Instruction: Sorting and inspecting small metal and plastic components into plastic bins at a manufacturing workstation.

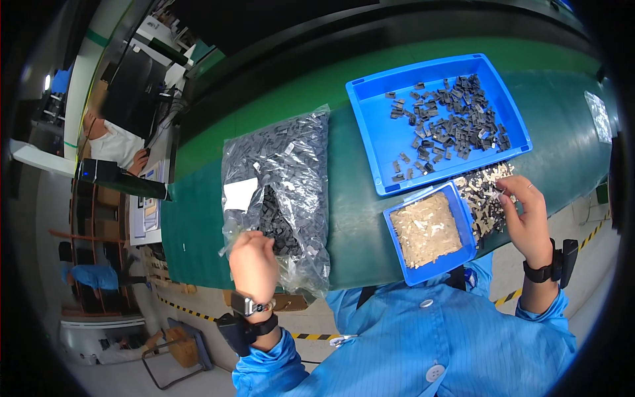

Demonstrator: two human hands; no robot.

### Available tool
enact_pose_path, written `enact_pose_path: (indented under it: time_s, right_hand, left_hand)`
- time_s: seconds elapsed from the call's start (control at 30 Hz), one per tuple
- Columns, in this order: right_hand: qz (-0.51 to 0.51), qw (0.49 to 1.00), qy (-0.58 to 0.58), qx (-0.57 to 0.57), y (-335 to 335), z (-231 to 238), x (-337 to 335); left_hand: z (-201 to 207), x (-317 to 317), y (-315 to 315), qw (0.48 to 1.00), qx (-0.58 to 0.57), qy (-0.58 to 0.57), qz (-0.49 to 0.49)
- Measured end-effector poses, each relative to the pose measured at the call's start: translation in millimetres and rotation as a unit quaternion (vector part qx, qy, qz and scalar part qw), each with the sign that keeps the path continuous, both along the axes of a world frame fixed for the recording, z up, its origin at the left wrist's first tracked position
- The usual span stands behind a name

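Note:
My left hand point(254, 266) is curled at the open lower part of a clear plastic bag point(307, 192) filled with small dark grey plastic parts point(272, 221). Its fingers are bent together, and what they hold is hidden. Over on the right, my right hand point(527, 221) pinches thumb and forefinger together above a loose heap of small beige and dark pieces point(486, 192). Whatever sits in that pinch is too small to name. Beside the heap stands a small blue bin point(430, 274) full of small flat beige pieces point(426, 231).
A large shallow blue tray point(377, 142) with scattered dark grey parts point(463, 116) lies beyond the small bin. A white paper label point(240, 194) rests on the bag. Another clear bag point(597, 116) lies at the green table's point(195, 225) far right. Another person point(116, 145) sits at the left.

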State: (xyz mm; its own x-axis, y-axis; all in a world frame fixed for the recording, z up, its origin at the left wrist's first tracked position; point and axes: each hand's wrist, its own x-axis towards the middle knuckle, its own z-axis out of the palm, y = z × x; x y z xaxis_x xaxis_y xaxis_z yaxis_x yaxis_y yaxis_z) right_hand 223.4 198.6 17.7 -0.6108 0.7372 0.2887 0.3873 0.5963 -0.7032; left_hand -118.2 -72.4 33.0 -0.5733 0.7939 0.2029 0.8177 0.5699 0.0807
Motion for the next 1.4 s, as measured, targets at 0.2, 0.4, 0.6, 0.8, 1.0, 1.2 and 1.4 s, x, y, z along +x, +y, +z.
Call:
enact_pose_path:
  time_s: [0.2,0.4,0.6,0.8,1.0,1.2,1.4]
  right_hand:
    - [0.016,1.000,-0.003,-0.002,-2.3,-0.6,2.9]
    - [0.033,0.999,-0.008,-0.025,-8.5,1.6,-0.5]
    - [0.034,0.999,-0.018,-0.015,-12.7,1.7,5.8]
    - [0.036,0.989,0.038,-0.141,-17.4,-0.1,2.5]
    - [0.064,0.976,-0.010,-0.209,-14.7,0.2,3.5]
    - [0.070,0.978,-0.056,-0.187,-16.8,3.9,-2.8]
    - [0.053,0.987,-0.104,-0.115,-24.1,8.3,-6.7]
  left_hand:
    - [5.8,36.0,1.7,0.719,0.390,-0.572,0.065]
    - [0.6,70.5,22.8,0.413,0.396,-0.820,0.004]
    - [-8.4,91.4,42.2,0.415,0.339,-0.843,-0.042]
    - [-25.4,116.6,61.0,0.638,0.248,-0.723,-0.097]
    - [-31.7,127.7,73.7,0.827,0.226,-0.476,-0.196]
    - [-26.0,133.9,82.5,0.837,0.247,-0.422,-0.246]
    - [-29.2,134.3,85.0,0.835,0.248,-0.415,-0.263]
